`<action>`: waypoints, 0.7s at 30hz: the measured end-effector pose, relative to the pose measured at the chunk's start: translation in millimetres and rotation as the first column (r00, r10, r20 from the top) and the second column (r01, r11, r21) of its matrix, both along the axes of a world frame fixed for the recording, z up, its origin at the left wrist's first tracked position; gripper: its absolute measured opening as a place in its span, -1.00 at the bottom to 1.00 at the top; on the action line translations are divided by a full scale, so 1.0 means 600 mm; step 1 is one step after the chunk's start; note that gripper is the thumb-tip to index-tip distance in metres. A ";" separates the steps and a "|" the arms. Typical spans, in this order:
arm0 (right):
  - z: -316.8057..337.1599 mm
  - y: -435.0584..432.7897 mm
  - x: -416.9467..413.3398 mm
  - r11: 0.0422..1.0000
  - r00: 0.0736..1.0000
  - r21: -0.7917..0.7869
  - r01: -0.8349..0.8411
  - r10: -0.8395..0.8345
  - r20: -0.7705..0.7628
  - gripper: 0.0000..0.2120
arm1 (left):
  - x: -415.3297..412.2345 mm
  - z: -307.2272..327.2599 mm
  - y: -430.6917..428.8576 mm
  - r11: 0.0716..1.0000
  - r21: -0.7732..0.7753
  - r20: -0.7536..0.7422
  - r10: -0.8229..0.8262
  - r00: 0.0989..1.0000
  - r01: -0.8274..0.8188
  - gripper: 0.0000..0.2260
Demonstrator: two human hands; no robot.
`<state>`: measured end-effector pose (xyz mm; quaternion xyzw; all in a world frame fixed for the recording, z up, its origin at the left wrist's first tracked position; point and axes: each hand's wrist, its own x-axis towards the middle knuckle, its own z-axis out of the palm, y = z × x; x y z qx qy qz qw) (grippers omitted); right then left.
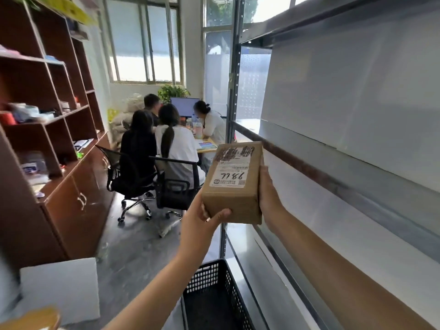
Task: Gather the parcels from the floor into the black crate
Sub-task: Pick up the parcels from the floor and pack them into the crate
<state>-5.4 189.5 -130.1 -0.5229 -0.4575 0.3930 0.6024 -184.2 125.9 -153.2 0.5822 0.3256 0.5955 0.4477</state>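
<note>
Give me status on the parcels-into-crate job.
Done: nothing visible; the part of the black crate in view looks empty. In hand: one cardboard parcel, gripped by left hand and right hand, held above the crate. Left: lower it in, then possibly the white block on the floor and a blurred brown item bottom-left.

Brown cabinet (71, 206) left, grey metal rack (309, 167) right, four seated people (181, 148) around a far desk (207, 150)

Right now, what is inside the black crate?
The visible part of the black crate shows only its dark bottom, no parcel. Its near end runs out of frame, unseen. The cardboard parcel is held up by the left hand and right hand.
</note>
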 end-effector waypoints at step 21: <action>-0.256 0.187 -0.024 0.956 0.922 -0.272 0.113 0.001 0.387 -0.72 | -0.051 -0.258 0.253 0.823 -0.561 -0.044 0.079 0.996 -0.089 -0.82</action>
